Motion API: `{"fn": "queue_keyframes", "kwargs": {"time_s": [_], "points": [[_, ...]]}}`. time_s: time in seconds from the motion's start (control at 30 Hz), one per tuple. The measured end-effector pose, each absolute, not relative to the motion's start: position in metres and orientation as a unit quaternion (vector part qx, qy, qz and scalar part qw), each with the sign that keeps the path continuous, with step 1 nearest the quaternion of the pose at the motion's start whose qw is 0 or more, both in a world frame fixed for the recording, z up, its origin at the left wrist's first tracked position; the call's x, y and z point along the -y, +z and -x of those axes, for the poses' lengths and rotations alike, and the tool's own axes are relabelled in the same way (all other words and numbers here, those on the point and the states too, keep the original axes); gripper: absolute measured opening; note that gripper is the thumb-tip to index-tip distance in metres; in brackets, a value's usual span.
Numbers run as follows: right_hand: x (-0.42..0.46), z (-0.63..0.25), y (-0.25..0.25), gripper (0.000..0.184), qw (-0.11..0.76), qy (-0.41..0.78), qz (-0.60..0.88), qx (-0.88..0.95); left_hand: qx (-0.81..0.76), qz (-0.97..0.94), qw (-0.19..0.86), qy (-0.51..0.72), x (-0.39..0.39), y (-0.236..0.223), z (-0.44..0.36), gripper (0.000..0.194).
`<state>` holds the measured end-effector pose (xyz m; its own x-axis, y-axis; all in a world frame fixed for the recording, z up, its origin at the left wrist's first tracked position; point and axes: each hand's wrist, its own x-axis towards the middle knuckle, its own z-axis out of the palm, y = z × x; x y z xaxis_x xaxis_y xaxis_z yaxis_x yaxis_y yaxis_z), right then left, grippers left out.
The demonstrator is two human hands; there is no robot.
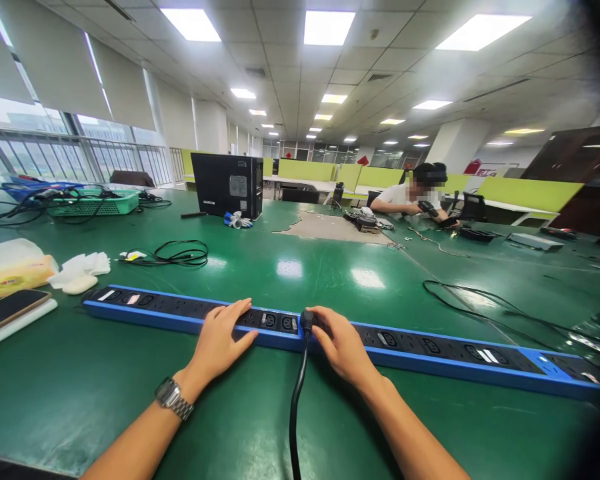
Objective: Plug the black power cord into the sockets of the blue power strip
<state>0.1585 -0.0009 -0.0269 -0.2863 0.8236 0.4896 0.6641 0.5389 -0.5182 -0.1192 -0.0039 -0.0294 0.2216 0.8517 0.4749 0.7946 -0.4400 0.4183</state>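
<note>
A long power strip (410,360) with a blue casing and a black face of sockets lies across the green table in front of me. My left hand (223,335) rests on its left half, fingers stretched out along the top and thumb apart. Right of the strip's middle, my right hand (344,345) pinches a black power plug (307,321) between thumb and fingers. The plug sits at a socket on the strip; how deep it is in cannot be seen. Its thick black cable (296,407) runs down toward me between my forearms.
A black computer tower (227,185) stands at the back, gloves (237,220) beside it. To the left are a green basket (100,203) with cables, a phone (10,312) and tissues (83,267). Loose cables (180,253) lie beyond the strip. Another person (405,203) works at the far right.
</note>
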Motion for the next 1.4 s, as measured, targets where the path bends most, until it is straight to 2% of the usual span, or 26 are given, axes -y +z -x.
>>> {"fn": "queue_keyframes", "kwargs": {"time_s": [0.2,0.47,0.6,0.8,0.9,1.03,1.4], "points": [[0.002,-0.158,-0.022,0.032,0.347,0.163,0.466,0.798,-0.531,-0.778,0.024,0.335,0.002,-0.033,0.119,0.050],[0.001,-0.160,-0.022,0.028,0.347,0.125,0.470,0.802,-0.526,-0.789,0.002,0.319,0.004,-0.035,0.121,0.047],[0.001,-0.162,-0.021,0.029,0.356,0.123,0.461,0.804,-0.485,-0.809,0.026,0.332,0.009,-0.028,0.102,0.044],[0.005,-0.169,-0.024,0.032,0.363,0.130,0.468,0.795,-0.377,-0.855,0.116,0.336,0.007,-0.013,0.044,0.048],[0.007,-0.173,-0.026,0.034,0.370,0.137,0.470,0.790,-0.386,-0.842,0.148,0.347,0.000,-0.009,0.027,0.040],[0.008,-0.171,-0.024,0.034,0.355,0.141,0.469,0.796,-0.416,-0.829,0.146,0.344,-0.005,-0.010,0.024,0.033],[0.013,-0.163,-0.021,0.038,0.351,0.121,0.495,0.786,-0.387,-0.848,0.133,0.337,0.000,-0.013,0.027,0.042]]}}
